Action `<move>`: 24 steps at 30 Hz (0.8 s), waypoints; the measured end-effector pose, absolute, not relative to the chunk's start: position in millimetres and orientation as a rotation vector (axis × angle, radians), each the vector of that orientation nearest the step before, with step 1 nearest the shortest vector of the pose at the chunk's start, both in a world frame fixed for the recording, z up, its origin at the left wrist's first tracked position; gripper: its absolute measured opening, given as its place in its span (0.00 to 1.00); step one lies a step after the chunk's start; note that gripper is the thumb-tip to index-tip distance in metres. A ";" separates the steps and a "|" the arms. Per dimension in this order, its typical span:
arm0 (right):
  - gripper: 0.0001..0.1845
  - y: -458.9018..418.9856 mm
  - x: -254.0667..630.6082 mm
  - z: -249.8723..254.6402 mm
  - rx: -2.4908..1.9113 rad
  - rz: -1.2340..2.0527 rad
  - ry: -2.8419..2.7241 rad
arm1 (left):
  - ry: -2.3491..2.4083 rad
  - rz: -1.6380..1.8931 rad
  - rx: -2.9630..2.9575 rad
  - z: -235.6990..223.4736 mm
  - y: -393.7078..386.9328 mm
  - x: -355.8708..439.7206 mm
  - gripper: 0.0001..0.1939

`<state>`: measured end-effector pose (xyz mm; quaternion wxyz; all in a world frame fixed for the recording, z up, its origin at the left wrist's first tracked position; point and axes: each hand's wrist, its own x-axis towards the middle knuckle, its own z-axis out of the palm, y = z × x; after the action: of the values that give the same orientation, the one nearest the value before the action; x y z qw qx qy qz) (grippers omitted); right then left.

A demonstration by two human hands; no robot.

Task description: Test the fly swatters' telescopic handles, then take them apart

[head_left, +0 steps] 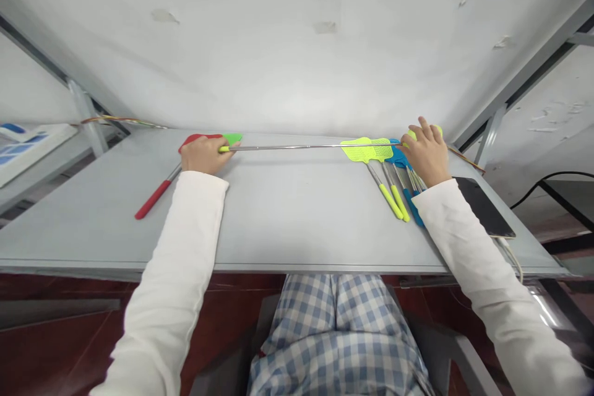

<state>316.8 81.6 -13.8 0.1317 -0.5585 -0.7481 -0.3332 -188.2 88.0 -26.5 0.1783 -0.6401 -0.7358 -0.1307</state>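
Note:
Between my hands a telescopic fly swatter stretches level above the table, its thin metal rod drawn out long. My left hand is closed around its yellow-green handle. At the other end my right hand grips it near the yellow-green head, which the fingers mostly hide. Beneath and beside my left hand lie a red fly swatter and a green swatter head. Left of my right hand, yellow-green fly swatters lie beside blue fly swatters, partly covered by my right hand and sleeve.
A black tablet-like device with a white cable lies at the right of the grey table. Behind the table rises a white wall. Metal frame posts stand at both sides. A blue-and-white box is at far left.

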 end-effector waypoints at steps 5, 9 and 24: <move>0.16 77.1 324.9 6.4 -1.489 -0.925 -2.571 | -2.072 -0.240 -1.848 -26.1 83.4 -195.0 0.27; 0.18 72.4 331.9 20.9 -1.342 -0.801 -2.865 | -2.003 -0.123 -1.857 -26.7 68.6 -211.0 0.31; 0.21 72.3 231.8 20.7 -1.313 -0.807 -2.856 | -1.895 0.015 -2.129 -21.8 58.6 -109.7 0.29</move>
<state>231.8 72.3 20.7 -0.0516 -0.4039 -0.8789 -0.2483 -109.7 58.6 -21.8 0.1452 -0.7392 -0.6577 0.0050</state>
